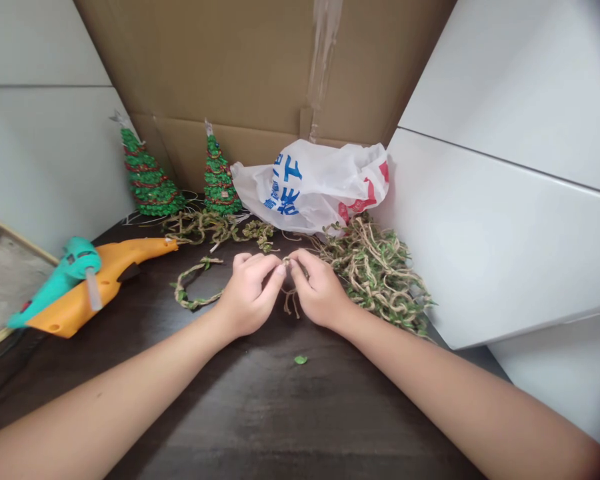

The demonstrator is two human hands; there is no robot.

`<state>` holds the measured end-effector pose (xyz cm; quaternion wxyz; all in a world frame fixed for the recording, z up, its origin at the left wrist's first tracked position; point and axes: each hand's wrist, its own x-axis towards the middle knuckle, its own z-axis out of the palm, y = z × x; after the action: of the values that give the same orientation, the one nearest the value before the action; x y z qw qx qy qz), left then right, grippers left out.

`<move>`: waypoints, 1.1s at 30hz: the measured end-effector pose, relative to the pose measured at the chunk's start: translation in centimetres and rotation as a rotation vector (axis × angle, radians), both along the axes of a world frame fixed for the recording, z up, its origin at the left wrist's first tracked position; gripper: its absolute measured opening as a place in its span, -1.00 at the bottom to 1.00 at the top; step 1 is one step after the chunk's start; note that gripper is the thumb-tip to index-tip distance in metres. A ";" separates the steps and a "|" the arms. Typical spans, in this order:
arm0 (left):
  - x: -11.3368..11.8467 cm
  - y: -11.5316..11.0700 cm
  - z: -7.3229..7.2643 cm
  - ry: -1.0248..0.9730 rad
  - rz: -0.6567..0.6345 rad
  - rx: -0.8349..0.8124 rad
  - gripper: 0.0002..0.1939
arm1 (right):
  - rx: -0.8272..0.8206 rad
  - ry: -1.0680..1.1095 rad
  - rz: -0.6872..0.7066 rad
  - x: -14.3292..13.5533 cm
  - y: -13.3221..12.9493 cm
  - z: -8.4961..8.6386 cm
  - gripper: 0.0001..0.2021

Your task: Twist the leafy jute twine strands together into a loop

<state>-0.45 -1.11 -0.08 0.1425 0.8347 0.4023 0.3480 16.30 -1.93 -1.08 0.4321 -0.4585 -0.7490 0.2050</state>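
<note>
Both hands meet above the dark tabletop (260, 407), fingertips pinched close together. My left hand (247, 293) and my right hand (320, 290) grip a piece of leafy jute twine between thumbs and forefingers, and its loose ends (293, 305) dangle below. Much of that piece is hidden by my fingers. A curved length of braided twine with green leaves (195, 303) lies beside my left hand and runs behind it. Just past my right hand sits a large tangled pile of leafy twine (380, 273). One loose green leaf (301, 360) rests between my forearms.
At left, a teal and orange glue gun (105, 273) with a clear glue stick lies on the table. Two small green Christmas trees (150, 180) (219, 177) stand at the back, with more twine (220, 227) before them. A white plastic bag (315, 183) leans against the cardboard (230, 67).
</note>
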 end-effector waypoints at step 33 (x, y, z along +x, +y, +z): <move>0.2 0.2 -0.2 0.083 0.064 -0.018 -0.70 | -0.019 0.016 -0.120 -0.1 0.4 -0.7 -0.88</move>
<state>-0.24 -0.94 -0.32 0.1220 0.8339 0.4373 0.3138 16.25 -1.51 -1.73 0.4454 -0.5048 -0.7148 0.1894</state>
